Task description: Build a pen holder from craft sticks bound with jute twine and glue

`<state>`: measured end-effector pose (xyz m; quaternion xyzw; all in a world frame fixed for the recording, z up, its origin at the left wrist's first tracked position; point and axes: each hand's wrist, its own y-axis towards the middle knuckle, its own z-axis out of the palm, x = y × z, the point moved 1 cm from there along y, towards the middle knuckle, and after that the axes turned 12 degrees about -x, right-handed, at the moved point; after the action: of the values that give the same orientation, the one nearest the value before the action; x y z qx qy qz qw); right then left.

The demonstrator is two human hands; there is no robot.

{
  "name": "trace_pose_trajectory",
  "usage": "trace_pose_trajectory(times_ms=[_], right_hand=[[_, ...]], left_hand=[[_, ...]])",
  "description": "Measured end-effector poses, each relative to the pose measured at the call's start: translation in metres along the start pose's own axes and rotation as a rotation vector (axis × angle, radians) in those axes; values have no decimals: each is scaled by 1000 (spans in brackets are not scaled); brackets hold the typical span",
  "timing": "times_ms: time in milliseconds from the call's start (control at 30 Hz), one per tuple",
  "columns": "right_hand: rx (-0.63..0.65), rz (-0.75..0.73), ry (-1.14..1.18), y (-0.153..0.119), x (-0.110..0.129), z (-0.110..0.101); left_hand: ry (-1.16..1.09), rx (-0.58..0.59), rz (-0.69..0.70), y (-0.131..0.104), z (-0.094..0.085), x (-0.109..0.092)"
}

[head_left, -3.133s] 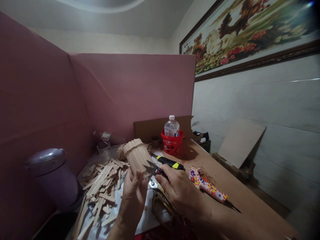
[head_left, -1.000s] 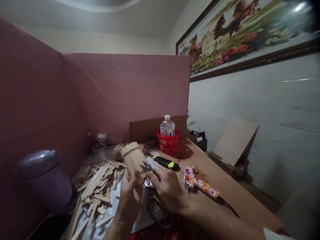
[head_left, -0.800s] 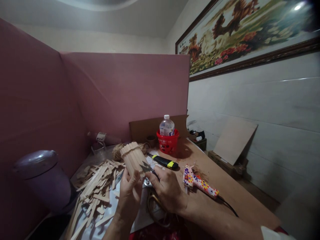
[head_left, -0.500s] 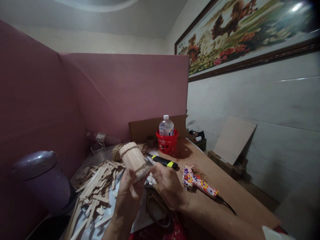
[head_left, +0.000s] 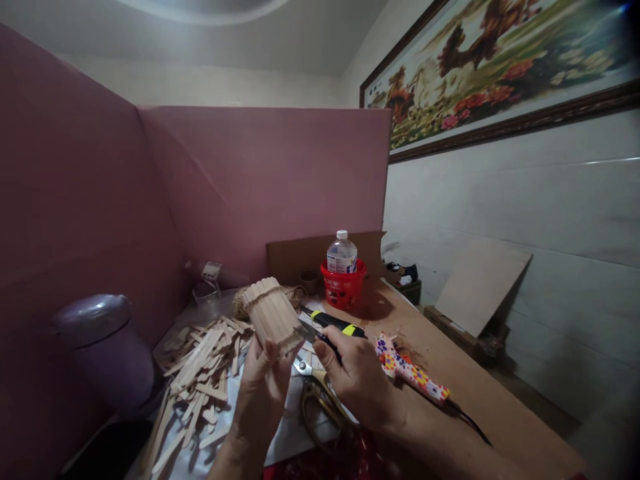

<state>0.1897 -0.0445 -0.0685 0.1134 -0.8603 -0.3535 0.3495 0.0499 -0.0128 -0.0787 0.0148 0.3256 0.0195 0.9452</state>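
Note:
A cylinder of upright craft sticks [head_left: 273, 313], bound with twine near its top and bottom, is tilted in my left hand [head_left: 264, 380], whose fingers wrap its lower end. My right hand [head_left: 357, 373] closes round the dark handle of a small knife [head_left: 311, 331]. The blade points left and meets or nearly meets the cylinder's lower right edge; I cannot tell which. Below my hands lie scissors [head_left: 323, 400] with gold-coloured handles. A black and yellow utility knife [head_left: 337, 323] rests just beyond my right hand.
Loose craft sticks [head_left: 203, 373] are heaped on the left. Behind the cylinder is a ball of twine [head_left: 243, 303]. A red bucket [head_left: 343, 287] holds a plastic bottle [head_left: 342, 255]. A flowered glue gun [head_left: 413, 373] with a cord lies right. A lidded purple bin [head_left: 103, 353] stands far left.
My right hand has drawn back a little from the cylinder, and the knife's blade and handle show more plainly. The cylinder has turned slightly. The whole view has shifted a little.

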Motion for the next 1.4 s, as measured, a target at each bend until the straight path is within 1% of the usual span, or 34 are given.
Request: trace_pose_trajectory(times_ms=[133,300,533,633,767,1000,1133,1267,1400], right_hand=[[9,-53,-42,0,1,1],[10,-97,-102,-1,0,0],[41,-106,-99,2,-4,-2],[46,-119,-114,3,-6,-4],[66,-173,-100,4,-8,-5],[64,-205,-105,6,-9,-7],[95,-268,-105,10,-12,-10],[102,-321,-111,11,-15,-11],[90,-324,-93,11,-16,-9]], left_hand=[[55,52,61,-1,1,0],[88,53,53,-2,2,0],[30,79,8,-3,1,0],[25,99,17,-1,0,1],[18,129,22,2,-2,0],[79,122,58,4,-4,1],[81,118,23,2,-3,0],[74,175,-53,0,-2,-2],[99,208,-82,0,-3,-3]])
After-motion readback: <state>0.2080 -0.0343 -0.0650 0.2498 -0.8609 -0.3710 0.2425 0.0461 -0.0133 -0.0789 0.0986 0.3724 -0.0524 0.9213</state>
